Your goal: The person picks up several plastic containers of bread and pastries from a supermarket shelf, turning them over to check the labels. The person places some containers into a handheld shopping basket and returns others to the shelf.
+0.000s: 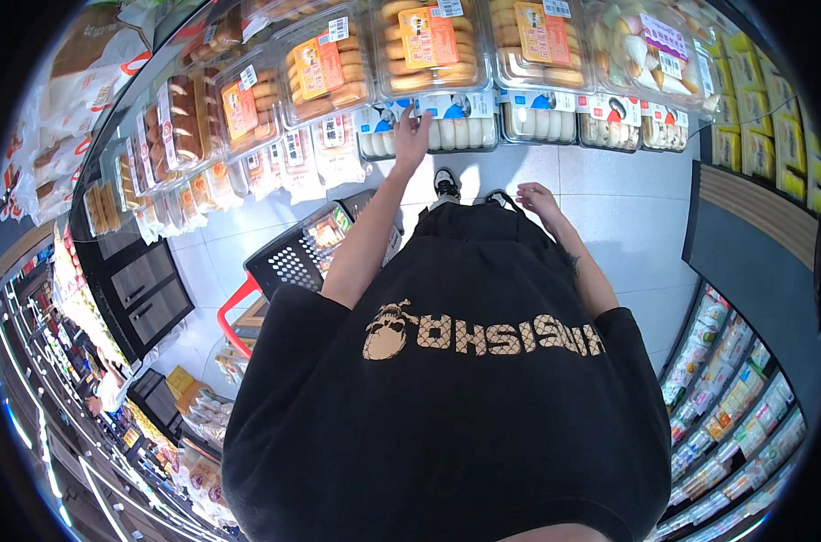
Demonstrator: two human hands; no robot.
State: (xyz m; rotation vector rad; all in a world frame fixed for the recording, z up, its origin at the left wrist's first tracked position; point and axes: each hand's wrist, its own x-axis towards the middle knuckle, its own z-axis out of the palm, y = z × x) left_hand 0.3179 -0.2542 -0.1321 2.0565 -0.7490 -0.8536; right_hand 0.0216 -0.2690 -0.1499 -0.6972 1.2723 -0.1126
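Observation:
My left hand (412, 140) reaches to the front of a bakery display, its fingers apart over the label of a clear plastic box of white round pastries (461, 133). Whether the fingertips press on the box is hard to tell. Just above it sits a clear clamshell box of golden round cakes (431, 47) with an orange label. Next to that box stands another clamshell of golden cakes (542, 44). My right hand (538, 200) hangs lower, above the floor beside my waist, fingers loosely bent with nothing seen in them.
A black shopping basket (285, 261) with a red handle (238, 308) holds packaged food to my left. Bagged breads (295, 152) line the display's left part. Yellow packs (749, 108) fill the right corner, and stocked shelves (729, 406) stand behind right. A person (109, 389) is far left.

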